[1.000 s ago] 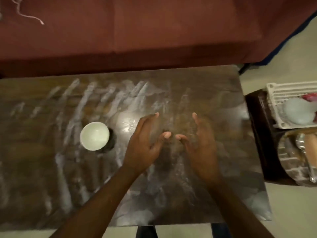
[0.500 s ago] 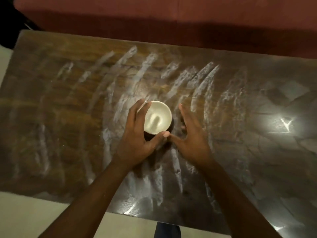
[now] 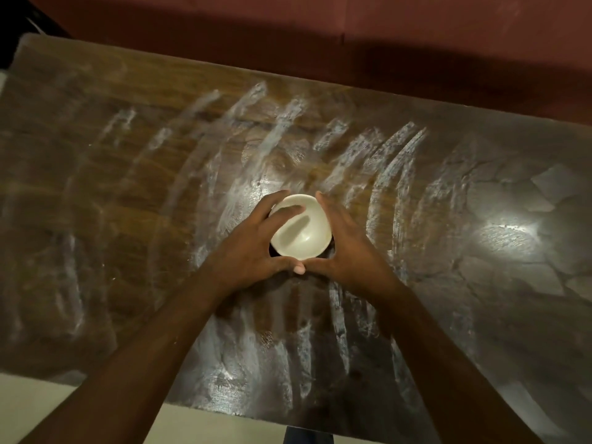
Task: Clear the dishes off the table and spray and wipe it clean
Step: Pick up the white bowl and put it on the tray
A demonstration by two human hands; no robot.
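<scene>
A small white bowl [image 3: 304,230] stands on the dark wooden table [image 3: 128,193], near its middle. My left hand [image 3: 253,248] cups the bowl's left side, with fingers over its far rim. My right hand [image 3: 349,248] cups its right side. The two thumbs meet at the bowl's near edge. The bowl looks empty. White smeared streaks run across the tabletop around it.
A dark red cloth-covered surface [image 3: 320,30] runs along the table's far edge. Pale floor [image 3: 48,398] shows past the near left edge. A bright glare spot [image 3: 509,233] lies on the right part of the tabletop.
Both hands moved left from the middle of the table to the bowl and closed around its sides. My view swung left, so the dish rack at the right left the frame.
</scene>
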